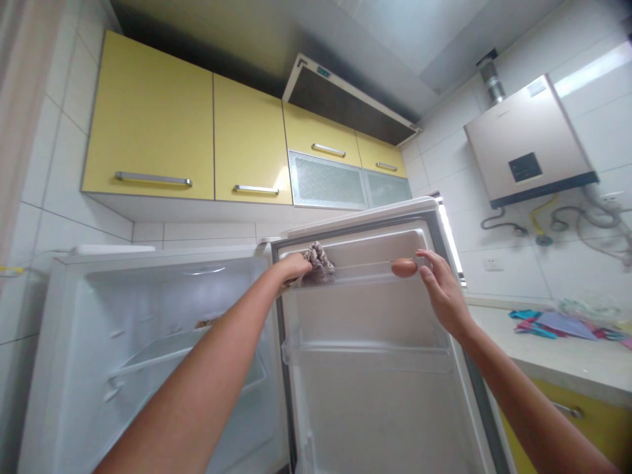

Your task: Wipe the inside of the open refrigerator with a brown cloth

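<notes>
A patterned brown-and-white cloth (318, 255) is bunched in my left hand (295, 266), whose fingers are closed on it. Part of the cloth lies behind the clear top shelf (363, 275) of the open fridge door (365, 316), at the hinge side. A brown egg (404, 267) sits at that same shelf, farther right. Just right of the egg is my right hand (443, 289), with thumb and fingers apart and nothing between them. Whether a fingertip touches the egg I cannot tell.
The fridge interior (162, 316) at left has glass shelves, with a small item on one. Yellow wall cabinets (158, 125) hang above. At right, coloured cloths (563, 324) lie on the counter (553, 352) below a water heater (528, 141).
</notes>
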The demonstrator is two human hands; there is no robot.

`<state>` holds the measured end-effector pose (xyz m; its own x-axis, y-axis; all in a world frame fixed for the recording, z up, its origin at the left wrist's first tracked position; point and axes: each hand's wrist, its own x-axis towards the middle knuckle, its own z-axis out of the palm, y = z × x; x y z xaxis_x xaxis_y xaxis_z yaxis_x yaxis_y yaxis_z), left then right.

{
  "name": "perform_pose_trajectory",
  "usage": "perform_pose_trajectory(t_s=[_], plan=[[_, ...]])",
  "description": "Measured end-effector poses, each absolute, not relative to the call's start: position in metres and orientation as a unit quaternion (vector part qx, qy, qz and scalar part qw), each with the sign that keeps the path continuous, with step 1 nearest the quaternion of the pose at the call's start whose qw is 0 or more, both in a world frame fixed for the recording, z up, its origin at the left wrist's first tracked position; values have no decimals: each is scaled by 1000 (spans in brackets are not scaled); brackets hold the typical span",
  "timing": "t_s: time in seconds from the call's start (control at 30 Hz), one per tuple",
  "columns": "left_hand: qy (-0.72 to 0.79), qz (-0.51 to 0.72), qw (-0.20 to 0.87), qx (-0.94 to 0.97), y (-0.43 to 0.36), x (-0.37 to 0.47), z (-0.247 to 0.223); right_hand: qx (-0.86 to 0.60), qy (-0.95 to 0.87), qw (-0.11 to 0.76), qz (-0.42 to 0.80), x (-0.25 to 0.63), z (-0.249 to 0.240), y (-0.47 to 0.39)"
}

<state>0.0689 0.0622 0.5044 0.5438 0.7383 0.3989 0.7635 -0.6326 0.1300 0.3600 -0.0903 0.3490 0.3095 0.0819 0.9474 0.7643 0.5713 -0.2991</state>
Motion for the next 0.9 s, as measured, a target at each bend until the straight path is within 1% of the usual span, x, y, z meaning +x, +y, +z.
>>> perform_pose_trajectory(t_s=[0.17,0.53,0.7,0.9], plan=[[-450,-183,62,-872,61,76,510,-401,-528,707,-246,356,350,-91],[-407,-61,85,-908,71,101,541,-401,-524,713,-239,351,352,-92],[-367,-81,114,-920,62,125,534,-394,-526,721,-217,354,353,-91],[-287,-132,153,-936,28,163,521,-392,-526,727,-203,356,353,-90]])
